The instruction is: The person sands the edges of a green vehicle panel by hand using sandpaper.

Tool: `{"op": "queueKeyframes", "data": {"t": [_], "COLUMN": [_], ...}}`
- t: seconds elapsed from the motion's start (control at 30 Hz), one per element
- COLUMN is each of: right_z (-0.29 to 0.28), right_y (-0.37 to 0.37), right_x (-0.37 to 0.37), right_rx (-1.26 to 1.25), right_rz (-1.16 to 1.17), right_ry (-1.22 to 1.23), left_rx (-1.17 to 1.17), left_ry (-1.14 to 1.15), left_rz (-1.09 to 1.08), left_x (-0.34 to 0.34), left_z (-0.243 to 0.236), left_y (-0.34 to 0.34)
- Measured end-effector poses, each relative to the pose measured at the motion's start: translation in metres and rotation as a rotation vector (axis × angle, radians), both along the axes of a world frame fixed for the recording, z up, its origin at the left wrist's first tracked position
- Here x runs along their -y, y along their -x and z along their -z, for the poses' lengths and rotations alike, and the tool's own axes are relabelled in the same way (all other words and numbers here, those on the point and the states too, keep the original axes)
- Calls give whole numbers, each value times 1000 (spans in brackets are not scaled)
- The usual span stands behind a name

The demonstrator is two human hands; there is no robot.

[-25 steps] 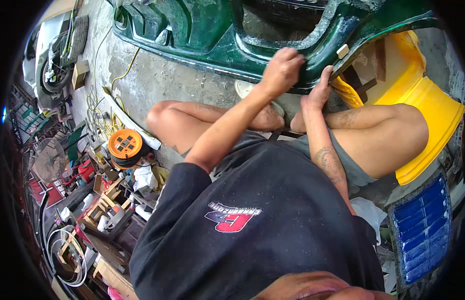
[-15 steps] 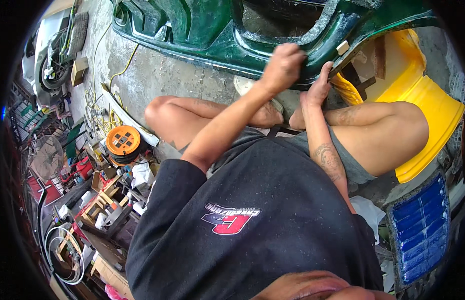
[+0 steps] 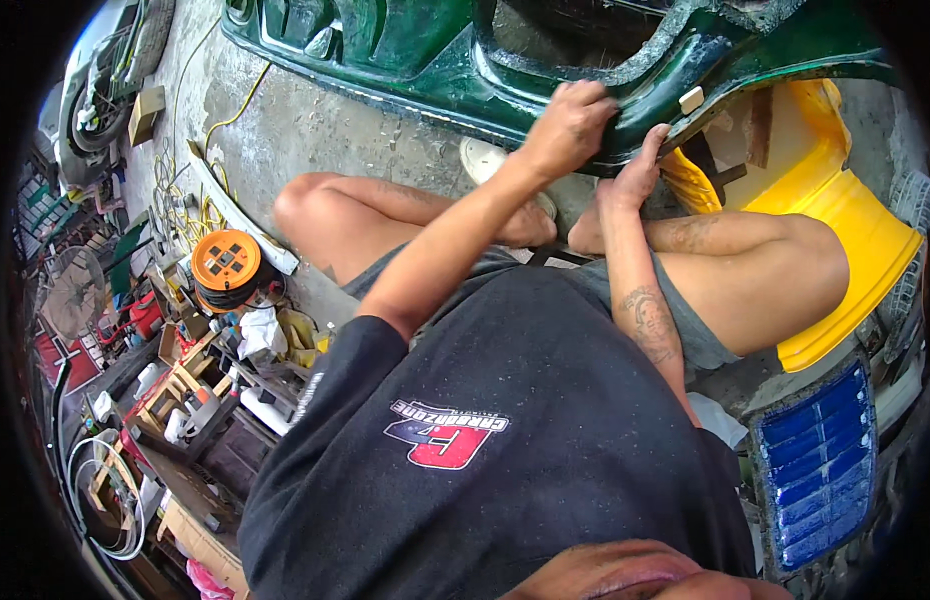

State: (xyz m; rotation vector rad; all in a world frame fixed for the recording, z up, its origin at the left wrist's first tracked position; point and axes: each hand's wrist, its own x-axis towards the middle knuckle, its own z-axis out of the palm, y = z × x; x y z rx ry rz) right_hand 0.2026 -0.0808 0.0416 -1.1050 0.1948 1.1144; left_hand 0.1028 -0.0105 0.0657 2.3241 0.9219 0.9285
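A glossy dark-green moulded panel (image 3: 425, 100), resembling a car body part, spans the top of the view with a large opening in it. Over its near edge my left hand (image 3: 573, 128) is closed in a fist with the fingers curled in. Whatever it grips, if anything, is hidden. To its right, my right hand (image 3: 635, 180) holds the panel's lower corner, its thumb on the upper side and its fingers mostly hidden beneath. A small off-white block (image 3: 692, 99) sits on the panel just beyond my right thumb.
A yellow moulded panel (image 3: 855, 230) stands close on my right, near a blue slatted panel (image 3: 820, 465). On the left are an orange cable reel (image 3: 226, 258), a yellow cable (image 3: 235, 118), a wooden block (image 3: 147, 115) and cluttered tools. My crossed legs rest on the concrete floor (image 3: 315, 130).
My left hand has shifted slightly along the green panel and looks less blurred. My right hand keeps its hold on the corner. The whole view has moved a little.
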Motion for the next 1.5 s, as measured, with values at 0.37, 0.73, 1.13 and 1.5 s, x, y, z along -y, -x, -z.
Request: {"op": "queueKeyframes", "data": {"t": [0.37,0.73,1.13,1.5], "right_z": [5,16,10,6], "right_y": [3,2,-6,-1], "right_x": [-2,0,1,3], "right_rx": [41,91,10,26], "right_rz": [91,-3,-94,-117], "right_ry": [27,-35,-51,-82], "left_rx": [-64,15,47,35], "left_ry": [23,-6,0,10], "left_rz": [78,22,-117,-76], "left_x": [-2,-4,-4,4], "left_z": [1,-1,1,4], "left_y": [19,-8,-44,-20]}}
